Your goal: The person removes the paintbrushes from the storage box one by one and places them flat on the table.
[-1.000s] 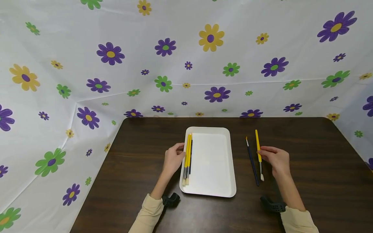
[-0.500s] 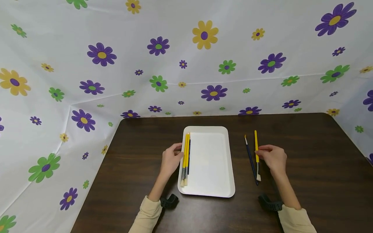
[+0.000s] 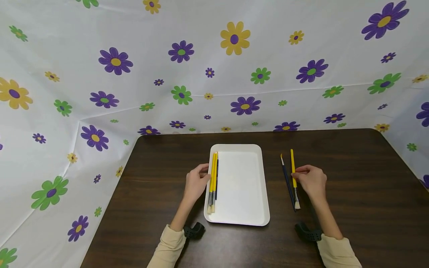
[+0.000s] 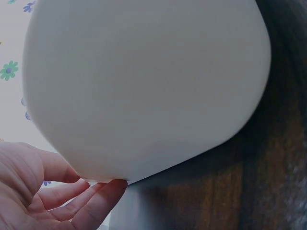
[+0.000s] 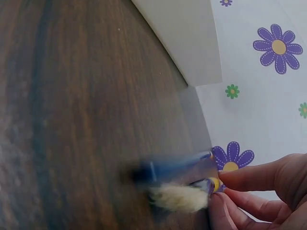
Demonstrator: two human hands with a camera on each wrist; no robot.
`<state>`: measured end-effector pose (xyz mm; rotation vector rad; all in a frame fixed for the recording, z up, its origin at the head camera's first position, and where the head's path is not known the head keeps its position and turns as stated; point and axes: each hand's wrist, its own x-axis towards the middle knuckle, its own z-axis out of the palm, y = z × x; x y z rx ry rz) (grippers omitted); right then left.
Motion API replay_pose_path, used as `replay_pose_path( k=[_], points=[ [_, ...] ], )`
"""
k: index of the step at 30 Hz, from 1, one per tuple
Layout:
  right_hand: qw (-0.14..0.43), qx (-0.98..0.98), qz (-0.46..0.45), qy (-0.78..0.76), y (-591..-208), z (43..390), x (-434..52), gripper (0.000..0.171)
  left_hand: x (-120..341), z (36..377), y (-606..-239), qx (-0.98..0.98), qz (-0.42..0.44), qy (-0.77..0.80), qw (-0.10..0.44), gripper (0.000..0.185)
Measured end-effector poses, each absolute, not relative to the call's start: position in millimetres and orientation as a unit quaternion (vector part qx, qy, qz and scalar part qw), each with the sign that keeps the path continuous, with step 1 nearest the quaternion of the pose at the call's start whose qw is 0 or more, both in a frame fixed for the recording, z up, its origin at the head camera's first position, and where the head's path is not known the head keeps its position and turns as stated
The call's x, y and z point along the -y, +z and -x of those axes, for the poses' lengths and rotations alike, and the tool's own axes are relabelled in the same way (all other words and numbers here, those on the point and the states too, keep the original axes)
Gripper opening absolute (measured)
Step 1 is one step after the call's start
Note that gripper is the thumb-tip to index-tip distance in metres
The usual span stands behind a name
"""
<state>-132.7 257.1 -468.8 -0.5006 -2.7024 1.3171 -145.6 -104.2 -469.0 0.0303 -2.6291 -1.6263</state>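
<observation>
On the table lies a white tray [image 3: 241, 186], whose left rim my left hand [image 3: 196, 184] pinches between thumb and fingers; the left wrist view shows the fingertips [image 4: 115, 187] at that edge. Two yellow-handled paintbrushes [image 3: 211, 178] and a thin dark one [image 3: 216, 178] lie along the tray's left side. Right of the tray, my right hand [image 3: 311, 182] pinches a yellow paintbrush [image 3: 292, 160] by its handle, pale bristles [image 5: 180, 197] towards me. Close on its left is a dark blue paintbrush [image 3: 286, 176], tip pointing away; whether the two touch I cannot tell.
The brown table [image 3: 161, 156] ends at a white flowered cloth [image 3: 140, 89] behind it and on the left. Black wrist mounts [image 3: 194, 230] sit on both forearms near the cuffs.
My right hand has moved slightly left with the yellow paintbrush, bringing its bristle end closer to the dark blue one. The left hand stays on the tray rim. The head view has shifted slightly.
</observation>
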Motion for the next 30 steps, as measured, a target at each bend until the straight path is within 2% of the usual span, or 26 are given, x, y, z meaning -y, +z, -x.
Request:
replay_pose_path(
  k=[13,30],
  points=[
    [0.043,0.875,0.164,0.454,-469.4,135.1,-258.3,0.023,105.6,145.2,-470.2,0.849,-0.010,-0.527,0.027,0.034],
    [0.067,0.880,0.185,0.431,-469.3,132.5,-263.5,0.024,104.2,145.0,-469.3,0.849,-0.006,-0.527,0.029,0.034]
  ],
)
